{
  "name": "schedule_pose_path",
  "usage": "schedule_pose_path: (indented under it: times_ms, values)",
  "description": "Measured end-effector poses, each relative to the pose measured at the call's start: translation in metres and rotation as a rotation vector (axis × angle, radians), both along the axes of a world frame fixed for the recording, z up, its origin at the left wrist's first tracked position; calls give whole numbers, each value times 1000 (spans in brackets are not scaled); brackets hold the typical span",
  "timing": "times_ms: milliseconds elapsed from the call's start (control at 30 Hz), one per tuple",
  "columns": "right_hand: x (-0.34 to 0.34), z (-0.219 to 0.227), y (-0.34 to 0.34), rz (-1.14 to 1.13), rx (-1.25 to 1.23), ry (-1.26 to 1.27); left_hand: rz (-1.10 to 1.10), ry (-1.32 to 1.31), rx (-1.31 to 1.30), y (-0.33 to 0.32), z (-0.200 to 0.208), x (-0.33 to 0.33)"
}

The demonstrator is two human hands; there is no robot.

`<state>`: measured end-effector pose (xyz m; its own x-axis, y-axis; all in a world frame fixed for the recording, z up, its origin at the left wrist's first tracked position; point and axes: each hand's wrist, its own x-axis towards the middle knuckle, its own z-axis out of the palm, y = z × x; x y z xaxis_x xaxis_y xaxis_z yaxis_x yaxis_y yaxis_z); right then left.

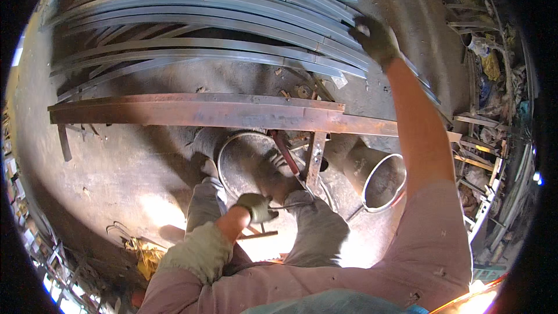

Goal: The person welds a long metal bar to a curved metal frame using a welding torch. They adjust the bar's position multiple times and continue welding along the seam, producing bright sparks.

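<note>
My right hand, in a dark work glove, reaches far out to the right ends of the long grey metal profiles. Its fingers are curled at the edge of one profile. Low in the middle, my gloved left hand is closed around a thin dark rod, which sticks out to the right above my knee. Between my hands runs a rusty steel beam, raised off the floor on short legs. What lies inside the left palm is hidden.
Beyond the beam, the profiles lie side by side on supports. Under it stand a round metal tub and a tilted cylindrical container. Scrap and bars crowd the right side. A yellow crumpled bag lies lower left.
</note>
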<state>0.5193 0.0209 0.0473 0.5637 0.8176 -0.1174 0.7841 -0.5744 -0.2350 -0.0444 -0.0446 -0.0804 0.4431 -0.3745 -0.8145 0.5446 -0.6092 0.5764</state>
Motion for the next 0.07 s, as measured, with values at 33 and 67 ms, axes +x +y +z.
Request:
schedule_pose_path:
  times_ms: [33, 67]
  values:
    - [-12, 9, -36, 138, 34, -141, 122, -30, 42, 10, 14, 4]
    - [-13, 28, -30, 145, 45, -136, 143, 8, 82, 17, 18, 1]
